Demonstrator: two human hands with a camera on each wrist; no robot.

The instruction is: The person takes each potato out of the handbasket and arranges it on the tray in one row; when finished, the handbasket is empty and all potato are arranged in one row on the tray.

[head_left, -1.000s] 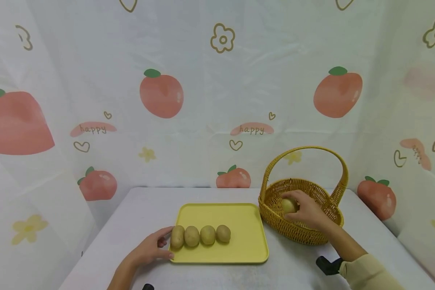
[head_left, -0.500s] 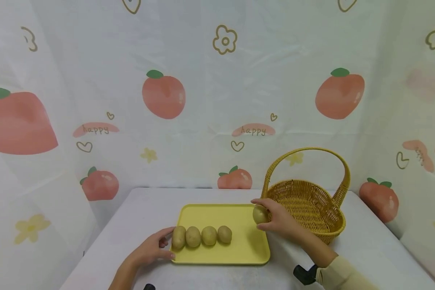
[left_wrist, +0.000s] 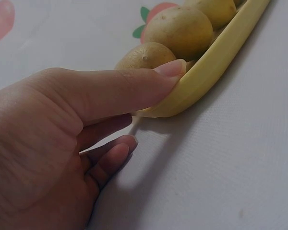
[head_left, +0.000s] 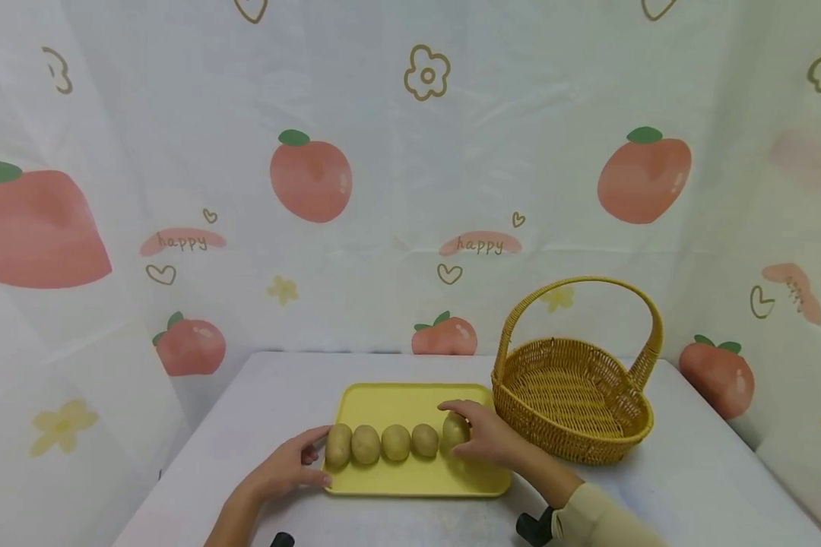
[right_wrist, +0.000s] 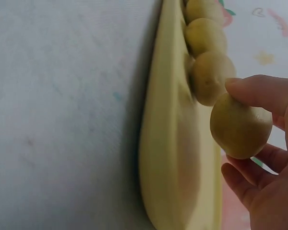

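My right hand (head_left: 491, 437) holds a potato (head_left: 454, 431) between thumb and fingers, low over the right half of the yellow tray (head_left: 410, 480). In the right wrist view that potato (right_wrist: 241, 125) is close beside the end of a row of potatoes. The row lies side by side on the tray, from a longer potato (head_left: 338, 445) at the left edge to a rounder potato (head_left: 425, 441). My left hand (head_left: 283, 469) holds the tray's left edge. In the left wrist view its thumb lies over the rim (left_wrist: 201, 88), with the other fingers curled below.
A wicker basket (head_left: 520, 414) with a tall arched handle stands right of the tray, its woven bottom showing. Both rest on a white-covered table (head_left: 294, 380). A white curtain (head_left: 383, 152) printed with fruit hangs behind and at both sides.
My right hand has carried the potato out of the basket, leftward over the tray's rim and down beside the row. My left hand has stayed at the tray's left edge.
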